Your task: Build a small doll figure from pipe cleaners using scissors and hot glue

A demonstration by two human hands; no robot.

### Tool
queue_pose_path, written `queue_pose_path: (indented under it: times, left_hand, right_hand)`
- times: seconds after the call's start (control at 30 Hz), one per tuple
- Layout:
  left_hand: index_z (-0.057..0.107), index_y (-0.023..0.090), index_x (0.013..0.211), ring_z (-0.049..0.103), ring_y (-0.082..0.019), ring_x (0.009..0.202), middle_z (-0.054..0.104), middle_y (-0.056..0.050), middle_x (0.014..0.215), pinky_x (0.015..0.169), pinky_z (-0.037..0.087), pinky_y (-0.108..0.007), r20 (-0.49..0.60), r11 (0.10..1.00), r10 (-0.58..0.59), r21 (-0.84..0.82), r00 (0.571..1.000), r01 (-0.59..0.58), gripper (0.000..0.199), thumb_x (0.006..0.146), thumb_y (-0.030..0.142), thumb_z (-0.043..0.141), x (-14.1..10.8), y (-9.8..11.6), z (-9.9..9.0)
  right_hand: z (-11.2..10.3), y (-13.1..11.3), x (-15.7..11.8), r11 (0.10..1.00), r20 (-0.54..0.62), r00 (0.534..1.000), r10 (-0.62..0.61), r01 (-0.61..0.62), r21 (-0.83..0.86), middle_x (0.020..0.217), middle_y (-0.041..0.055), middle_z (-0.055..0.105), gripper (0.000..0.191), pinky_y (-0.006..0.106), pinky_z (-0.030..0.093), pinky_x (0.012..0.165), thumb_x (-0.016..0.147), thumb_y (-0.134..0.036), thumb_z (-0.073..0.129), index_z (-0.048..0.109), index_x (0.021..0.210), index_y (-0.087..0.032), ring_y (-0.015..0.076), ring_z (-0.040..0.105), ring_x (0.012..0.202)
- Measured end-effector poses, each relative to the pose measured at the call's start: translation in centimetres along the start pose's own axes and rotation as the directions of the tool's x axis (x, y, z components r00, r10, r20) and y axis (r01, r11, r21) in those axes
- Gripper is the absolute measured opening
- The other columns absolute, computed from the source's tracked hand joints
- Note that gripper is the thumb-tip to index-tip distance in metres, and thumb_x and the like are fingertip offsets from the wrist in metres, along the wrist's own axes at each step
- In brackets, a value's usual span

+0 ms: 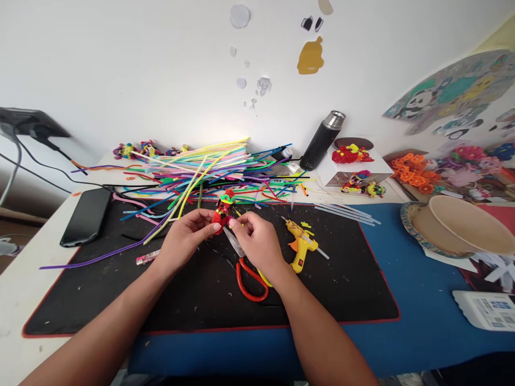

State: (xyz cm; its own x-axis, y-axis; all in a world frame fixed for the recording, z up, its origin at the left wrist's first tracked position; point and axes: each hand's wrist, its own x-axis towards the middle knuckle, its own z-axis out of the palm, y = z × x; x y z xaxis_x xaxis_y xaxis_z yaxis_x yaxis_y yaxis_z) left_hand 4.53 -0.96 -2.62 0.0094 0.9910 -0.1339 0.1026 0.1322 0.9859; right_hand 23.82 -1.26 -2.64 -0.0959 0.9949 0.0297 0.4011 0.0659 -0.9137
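Note:
Between my hands is a small pipe-cleaner figure point(220, 214), red in the body, with green, yellow and red on its head. My left hand point(185, 236) is closed on its left side, thumb and fingers pinching the red body. From the other side, my right hand point(255, 238) pinches its lower right edge. Just below lie scissors with red handles point(252, 281), their blades partly hidden by my right hand. A yellow glue gun point(301, 244) rests on the mat to the right of that hand.
Behind the hands spreads a pile of coloured pipe cleaners point(209, 166). A phone point(86, 217) lies left on the black mat's point(193, 300) edge. A black thermos point(323, 140) stands near a white box point(354, 166). Clear glue sticks point(348, 213) and bowls point(475, 222) are at right.

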Motion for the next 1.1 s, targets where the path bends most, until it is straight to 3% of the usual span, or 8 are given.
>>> queue_pose_path:
  times: [0.77,1.1]
  left_hand:
    - [0.075,0.022,0.094,0.072,-0.025,0.084,0.08,-0.006,0.091,0.078,0.058,-0.036,0.02,0.999,0.006,0.041,1.0,-0.007,0.05,0.068,0.061,0.091,0.0,0.0,0.15]
    - [0.077,0.02,0.092,0.07,-0.023,0.082,0.079,-0.006,0.09,0.074,0.056,-0.032,0.031,1.0,-0.003,-0.026,1.0,0.004,0.048,0.067,0.057,0.094,-0.13,0.29,0.1]
  right_hand:
    - [0.12,-0.02,-0.18,1.0,0.024,1.0,-0.016,0.017,-0.021,0.059,-0.0047,0.057,0.028,0.027,0.033,0.056,0.099,-0.046,0.064,0.068,0.085,-0.022,0.0141,0.052,0.054]
    - [0.28,0.13,-0.33,0.992,0.039,0.999,-0.007,0.002,0.13,0.062,-0.0041,0.059,0.033,0.025,0.036,0.054,0.101,-0.051,0.062,0.067,0.087,-0.021,0.0131,0.053,0.055]
